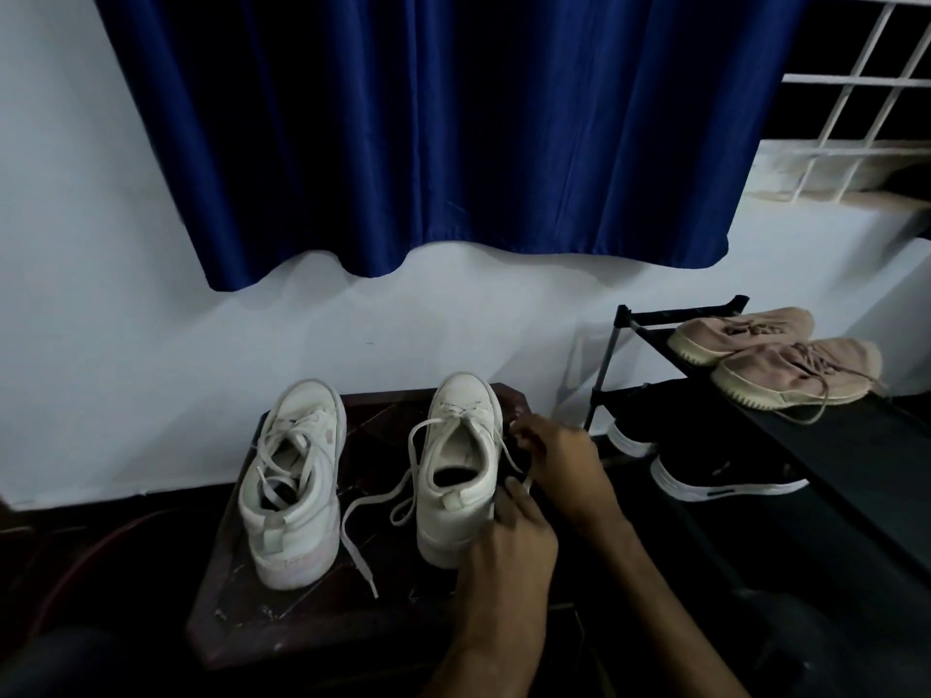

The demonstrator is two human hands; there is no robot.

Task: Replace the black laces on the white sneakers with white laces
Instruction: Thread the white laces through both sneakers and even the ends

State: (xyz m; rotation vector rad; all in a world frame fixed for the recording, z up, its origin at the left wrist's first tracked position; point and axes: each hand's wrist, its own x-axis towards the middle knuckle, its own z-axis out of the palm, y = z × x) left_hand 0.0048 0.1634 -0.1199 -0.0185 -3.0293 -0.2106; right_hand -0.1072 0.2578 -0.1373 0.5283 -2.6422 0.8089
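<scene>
Two white sneakers stand heels toward me on a dark wooden stool [322,622]. The left sneaker [294,486] carries a loose white lace. The right sneaker [461,466] has a white lace [355,526] threaded near its toe, with one long end trailing over the stool. My left hand [509,541] rests against the right sneaker's heel side and pinches the other lace end. My right hand [559,455] is at the shoe's right side with curled fingers pinching that same lace strand. No black lace is visible.
A black shoe rack [826,445] stands to the right, with tan sneakers [786,365] on top and black sneakers [715,476] on a lower shelf. A white wall and blue curtain [428,133] lie behind. A reddish hose [75,561] curves over the dark floor at left.
</scene>
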